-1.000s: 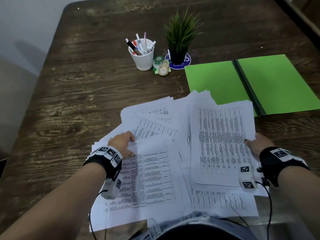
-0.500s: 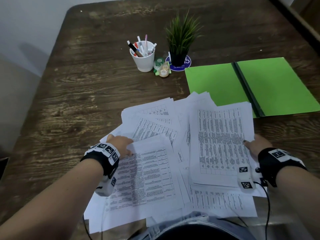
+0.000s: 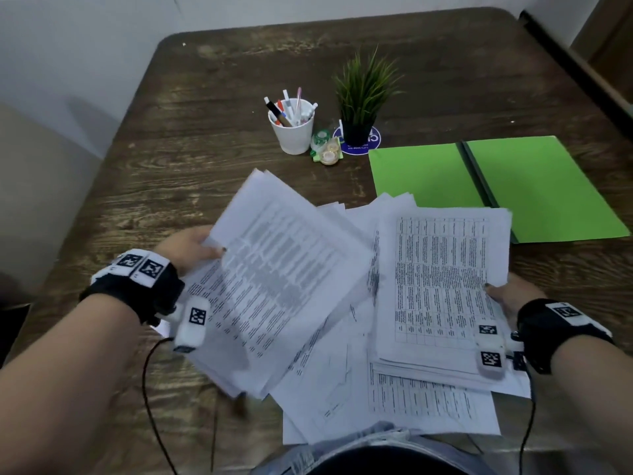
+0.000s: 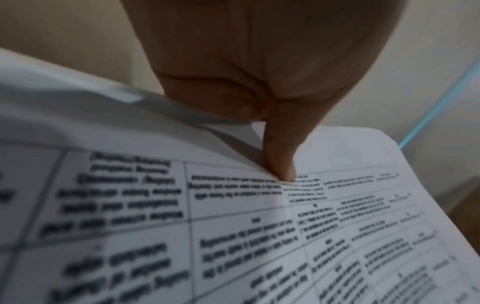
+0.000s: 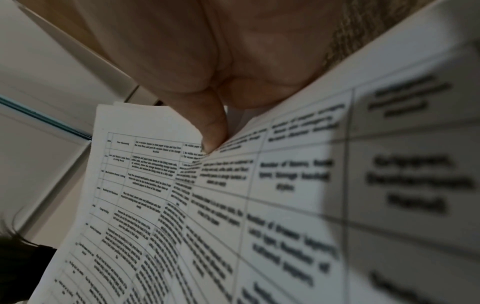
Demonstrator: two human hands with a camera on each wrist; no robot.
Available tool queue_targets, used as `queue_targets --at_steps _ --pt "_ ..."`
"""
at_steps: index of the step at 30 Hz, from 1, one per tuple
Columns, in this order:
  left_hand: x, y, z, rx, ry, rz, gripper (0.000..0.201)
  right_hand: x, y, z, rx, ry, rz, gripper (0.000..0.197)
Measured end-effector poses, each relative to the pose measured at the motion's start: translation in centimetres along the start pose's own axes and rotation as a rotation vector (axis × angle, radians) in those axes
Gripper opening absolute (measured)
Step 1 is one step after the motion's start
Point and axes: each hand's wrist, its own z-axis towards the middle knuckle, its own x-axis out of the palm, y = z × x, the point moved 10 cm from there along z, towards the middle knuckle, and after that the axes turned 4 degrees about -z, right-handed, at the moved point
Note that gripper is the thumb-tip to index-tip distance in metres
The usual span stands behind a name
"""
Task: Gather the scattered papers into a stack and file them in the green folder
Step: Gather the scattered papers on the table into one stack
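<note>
Head view is showing a dark brown wooden table (image 3: 171, 159) carrying a white plastic cup (image 3: 292, 133) at about 12 o'clock, and the cup is holding several pens and markers (image 3: 287, 108) standing upright. Just to its right a small green plant in a black pot (image 3: 359, 101) is sitting on a round blue coaster (image 3: 359, 145), with a little roll of tape in a green dispenser (image 3: 325, 150) lying between cup and pot. At 2 o'clock the green paper folder (image 3: 513, 186) is lying open and flat, and nothing is resting inside it except a corner of the sheets overlapping its near left edge.

The left hand (image 3: 186, 246) is gripping a tilted sheaf of white printed papers (image 3: 274, 279) at 9 o'clock, thumb on top, and the sheaf is lifting off the table, blurred. The right hand (image 3: 510, 294) is pinching the right edge of a second bundle of printed table sheets (image 3: 442, 286) at 3 o'clock, which is lying on more loose white sheets (image 3: 342, 371) spread toward 6 o'clock.

Left wrist view is adding the thumb (image 4: 279, 156) pressing down onto the gridded page (image 4: 259, 236). Right wrist view is showing that thumb (image 5: 211, 131) clamping its page (image 5: 259, 205) likewise; fingers beneath are hidden in both.
</note>
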Motion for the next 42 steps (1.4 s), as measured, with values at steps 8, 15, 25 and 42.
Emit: queue_targets --at_steps 8,15,25,42 --pt "1.9 -1.6 -2.0 0.051 -0.044 -0.225 0.037 -0.3 4.7 -3.6 -0.093 0.020 0.101 0.038" --pt "8.6 -5.1 -3.3 0.057 0.050 -0.399 0.028 0.6 9.1 -7.6 -0.193 0.055 0.139 0.035" --pt "11.3 -6.6 -3.7 0.055 0.057 -0.643 0.016 1.7 8.4 -9.5 -0.209 0.165 0.322 0.033" --pt "17.9 -7.1 -6.6 0.017 -0.077 -0.320 0.061 2.0 8.0 -10.5 -0.100 0.169 0.603 0.051"
